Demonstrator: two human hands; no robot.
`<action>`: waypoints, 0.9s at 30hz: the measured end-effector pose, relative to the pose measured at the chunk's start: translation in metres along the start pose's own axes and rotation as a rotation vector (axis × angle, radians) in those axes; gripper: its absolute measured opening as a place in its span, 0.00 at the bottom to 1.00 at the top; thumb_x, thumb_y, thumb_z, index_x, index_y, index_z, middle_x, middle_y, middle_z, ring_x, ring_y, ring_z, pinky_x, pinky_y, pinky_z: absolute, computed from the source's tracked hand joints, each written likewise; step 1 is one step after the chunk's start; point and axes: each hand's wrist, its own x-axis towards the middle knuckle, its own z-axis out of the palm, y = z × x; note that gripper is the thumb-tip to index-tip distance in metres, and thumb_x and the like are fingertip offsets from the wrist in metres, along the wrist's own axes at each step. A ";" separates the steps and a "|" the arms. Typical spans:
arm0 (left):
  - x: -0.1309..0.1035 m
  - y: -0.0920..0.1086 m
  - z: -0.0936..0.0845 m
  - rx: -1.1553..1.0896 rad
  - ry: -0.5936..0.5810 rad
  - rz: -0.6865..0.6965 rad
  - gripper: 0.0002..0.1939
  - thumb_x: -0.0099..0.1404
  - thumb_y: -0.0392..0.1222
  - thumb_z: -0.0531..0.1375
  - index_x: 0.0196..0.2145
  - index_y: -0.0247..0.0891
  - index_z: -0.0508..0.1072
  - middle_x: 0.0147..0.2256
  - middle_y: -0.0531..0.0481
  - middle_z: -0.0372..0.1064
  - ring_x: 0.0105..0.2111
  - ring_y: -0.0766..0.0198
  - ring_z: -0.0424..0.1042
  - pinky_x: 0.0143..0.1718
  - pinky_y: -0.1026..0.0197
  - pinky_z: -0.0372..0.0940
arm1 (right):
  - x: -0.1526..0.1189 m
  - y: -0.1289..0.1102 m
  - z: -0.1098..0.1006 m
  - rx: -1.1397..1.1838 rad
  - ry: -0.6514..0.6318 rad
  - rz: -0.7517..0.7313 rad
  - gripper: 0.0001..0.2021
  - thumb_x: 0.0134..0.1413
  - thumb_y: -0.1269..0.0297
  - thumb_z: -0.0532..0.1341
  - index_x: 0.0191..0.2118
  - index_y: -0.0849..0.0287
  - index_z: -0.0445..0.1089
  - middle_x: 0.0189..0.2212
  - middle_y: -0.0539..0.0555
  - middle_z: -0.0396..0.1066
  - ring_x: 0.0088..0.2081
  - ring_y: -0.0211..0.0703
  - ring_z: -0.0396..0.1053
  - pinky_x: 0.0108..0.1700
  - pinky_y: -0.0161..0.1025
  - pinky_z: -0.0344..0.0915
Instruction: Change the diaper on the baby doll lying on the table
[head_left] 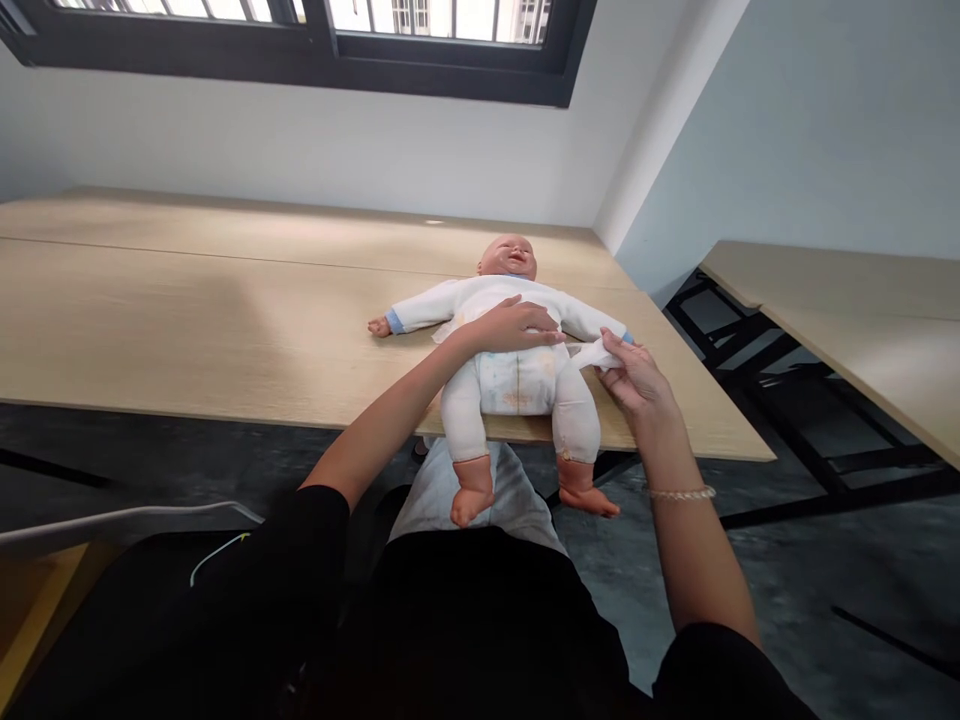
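A baby doll [464, 407] in a white top with blue cuffs lies on its back, its legs hanging over the table's front edge. Around its hips is a white diaper [517, 385] with a line down the front. My left hand [516, 326] lies flat across the doll's belly, over the diaper's upper edge, fingers stretched out. At the doll's hip on the right side, my right hand [636, 372] pinches a white side tab [592, 356] of the diaper and holds it out to the right.
The doll rests on a light wooden table [187, 340] against a white wall under a dark-framed window [442, 60]. To the right, past a gap, stands a second table [862, 320] with black folding legs. A dark chair seat is at lower left.
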 end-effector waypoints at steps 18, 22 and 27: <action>0.005 -0.005 0.005 -0.267 -0.007 0.144 0.23 0.68 0.47 0.61 0.58 0.40 0.74 0.58 0.44 0.73 0.57 0.55 0.70 0.59 0.55 0.62 | -0.022 -0.013 0.027 0.156 -0.302 -0.041 0.20 0.34 0.61 0.81 0.35 0.53 0.77 0.34 0.47 0.77 0.37 0.34 0.76 0.40 0.25 0.74; 0.007 -0.005 0.007 -0.357 -0.015 0.142 0.21 0.65 0.48 0.64 0.53 0.37 0.77 0.50 0.43 0.77 0.50 0.55 0.74 0.54 0.53 0.64 | -0.023 -0.015 0.029 0.204 -0.291 -0.098 0.18 0.36 0.61 0.81 0.32 0.53 0.75 0.32 0.46 0.75 0.35 0.32 0.74 0.38 0.24 0.73; 0.010 -0.010 0.009 -0.377 -0.025 0.129 0.15 0.63 0.48 0.65 0.43 0.36 0.78 0.41 0.47 0.78 0.43 0.59 0.73 0.50 0.56 0.64 | -0.021 -0.016 0.029 0.298 -0.271 -0.129 0.21 0.32 0.62 0.82 0.30 0.54 0.72 0.33 0.45 0.74 0.36 0.30 0.74 0.41 0.22 0.73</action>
